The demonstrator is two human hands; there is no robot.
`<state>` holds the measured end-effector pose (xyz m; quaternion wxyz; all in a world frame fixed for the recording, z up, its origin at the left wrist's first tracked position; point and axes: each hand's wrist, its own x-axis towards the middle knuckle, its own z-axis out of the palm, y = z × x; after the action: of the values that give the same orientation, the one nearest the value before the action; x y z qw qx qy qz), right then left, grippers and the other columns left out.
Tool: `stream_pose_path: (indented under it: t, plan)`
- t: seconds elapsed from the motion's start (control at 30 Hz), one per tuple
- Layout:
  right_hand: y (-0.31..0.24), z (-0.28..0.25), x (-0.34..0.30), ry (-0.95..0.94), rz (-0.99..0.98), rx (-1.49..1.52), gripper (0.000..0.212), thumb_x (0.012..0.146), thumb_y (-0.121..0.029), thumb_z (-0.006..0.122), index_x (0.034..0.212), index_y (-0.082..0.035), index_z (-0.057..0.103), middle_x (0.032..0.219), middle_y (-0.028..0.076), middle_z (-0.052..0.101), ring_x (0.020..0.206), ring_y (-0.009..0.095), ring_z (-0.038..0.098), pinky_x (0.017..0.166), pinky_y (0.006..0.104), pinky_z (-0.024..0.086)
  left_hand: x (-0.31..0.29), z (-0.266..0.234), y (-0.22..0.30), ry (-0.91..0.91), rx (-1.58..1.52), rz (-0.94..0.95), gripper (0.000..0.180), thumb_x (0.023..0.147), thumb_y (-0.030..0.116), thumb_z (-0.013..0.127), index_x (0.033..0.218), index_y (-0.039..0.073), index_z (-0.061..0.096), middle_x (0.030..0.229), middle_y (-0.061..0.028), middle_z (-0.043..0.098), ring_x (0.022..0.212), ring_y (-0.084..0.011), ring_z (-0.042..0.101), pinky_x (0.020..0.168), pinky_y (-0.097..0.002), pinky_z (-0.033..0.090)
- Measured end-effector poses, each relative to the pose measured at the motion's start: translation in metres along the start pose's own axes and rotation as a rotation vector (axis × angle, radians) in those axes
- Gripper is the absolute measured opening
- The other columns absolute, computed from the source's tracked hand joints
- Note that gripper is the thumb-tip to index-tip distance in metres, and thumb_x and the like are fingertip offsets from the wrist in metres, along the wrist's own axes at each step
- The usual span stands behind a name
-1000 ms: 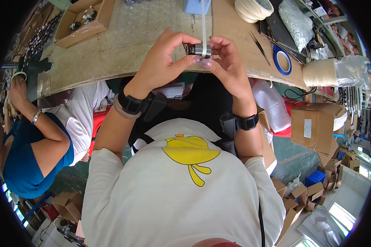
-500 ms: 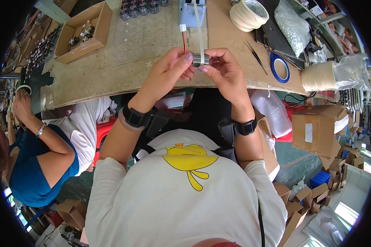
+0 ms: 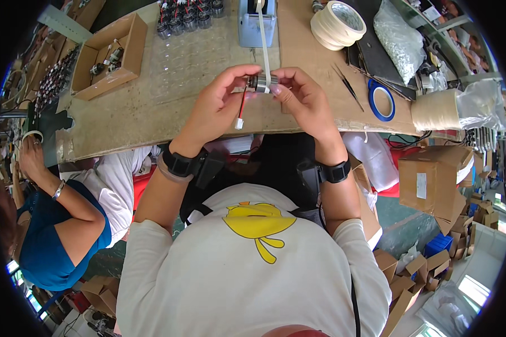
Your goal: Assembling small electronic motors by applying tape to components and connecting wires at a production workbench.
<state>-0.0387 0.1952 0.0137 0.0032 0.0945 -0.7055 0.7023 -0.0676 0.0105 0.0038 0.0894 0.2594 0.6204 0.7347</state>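
Observation:
A small silvery cylindrical motor (image 3: pixel 258 83) is held level between my two hands, above the near edge of the workbench. My left hand (image 3: pixel 219 104) has its fingers closed round the motor's left end, where red and dark wires (image 3: pixel 242 104) come off and hang to a white plug (image 3: pixel 239 123). At the other end, my right hand (image 3: pixel 305 104) pinches the motor with thumb and fingers. A pale tape strip (image 3: pixel 263 45) runs from the blue-grey tape dispenser (image 3: pixel 257 31) down onto the motor, beside my right fingertips. The motor's far side is hidden.
Several wired motors (image 3: pixel 189 18) stand on a clear plastic tray (image 3: pixel 180 64). Left of them is a cardboard box (image 3: pixel 135 64) with parts. On the right lie cream tape rolls (image 3: pixel 333 31), tweezers (image 3: pixel 348 87), a blue tape roll (image 3: pixel 372 101) and a filled bag (image 3: pixel 399 42). A co-worker's arm (image 3: pixel 76 210) is far left.
The motor has turned in my hands: its plug pointed up toward the dispenser and now hangs down on the near side. The tape stays on the motor. The whole view has shifted slightly.

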Motion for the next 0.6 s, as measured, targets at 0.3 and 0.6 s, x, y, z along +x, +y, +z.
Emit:
stream_pose_path:
  t: [0.3,0.6]
  plan:
    - [0.006,-0.003,0.02,0.002,-0.139,-0.045,0.028,0.081,0.001,0.059,0.108,0.0,0.052,0.091,0.003,0.054,0.087,0.01,0.052,0.076,0.0222,0.043,0.021,-0.007,0.004,-0.031,-0.133,-0.346,0.031,0.089,0.011,0.052,0.118,0.0,0.047,0.108,-0.0107,0.056,0.096,-0.0152,0.057,0.082,-0.027,0.048]
    - [0.005,-0.013,0.044,-0.058,0.166,0.182,0.025,0.085,-0.014,0.058,0.107,-0.002,0.055,0.099,0.004,0.057,0.087,0.01,0.052,0.079,0.0228,0.041,0.023,-0.011,-0.002,-0.031,0.061,-0.112,0.031,0.089,0.014,0.054,0.115,-0.001,0.05,0.098,-0.007,0.06,0.082,-0.0127,0.059,0.074,-0.0246,0.048]
